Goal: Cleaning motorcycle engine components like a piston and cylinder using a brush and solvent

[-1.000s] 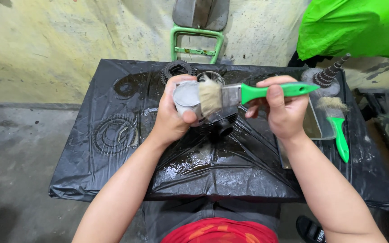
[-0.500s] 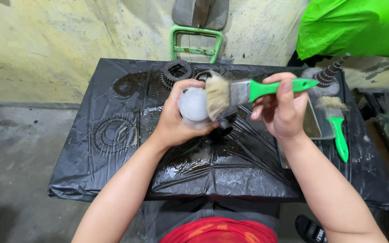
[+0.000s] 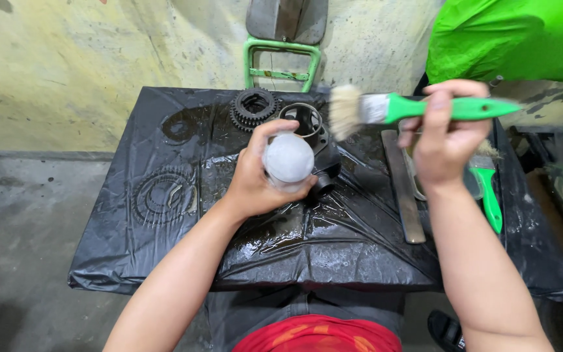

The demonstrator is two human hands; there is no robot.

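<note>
Left hand (image 3: 255, 186): grip wrapped round a smooth grey rounded part (image 3: 288, 160).
Right hand (image 3: 447, 140): grip closed on a green-handled bristle brush (image 3: 386, 108).
Bench (image 3: 164, 261): wet, crinkled black plastic sheet.

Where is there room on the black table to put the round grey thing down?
The near strip of the black table, in front of the left hand, is bare but wet. The left side shows only round bumps under the plastic. Crowded: gears at the back, tray on the right.

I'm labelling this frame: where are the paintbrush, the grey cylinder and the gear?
paintbrush (image 3: 425, 107), head view, on its green handle.
grey cylinder (image 3: 288, 159), head view, on its round end face.
gear (image 3: 253, 106), head view, on its toothed rim.
</note>
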